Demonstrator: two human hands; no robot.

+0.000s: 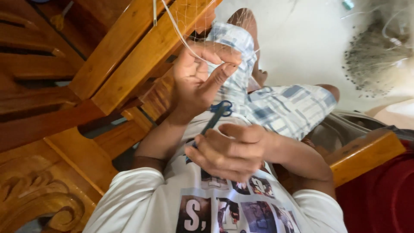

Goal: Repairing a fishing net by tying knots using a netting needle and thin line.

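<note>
My left hand (pixel 199 77) is raised in front of me, thumb and fingertips pinched on a thin white line (pixel 179 36) of a fine, pale fishing net (pixel 194 15) that hangs over a wooden furniture rail. Below it, my right hand (pixel 230 151) is closed around the dark shaft of a pair of blue-handled scissors (pixel 221 108), whose handle loops point up towards the left hand. Both hands sit over my lap, above checked blue-and-white shorts (pixel 284 108) and a white printed shirt (pixel 172 203).
Carved wooden furniture (pixel 64 86) fills the left side. A wooden armrest (pixel 362 155) and a red cushion (pixel 384 194) lie to the right. On the pale floor at the upper right is a heap of net with small dark weights (pixel 373 56).
</note>
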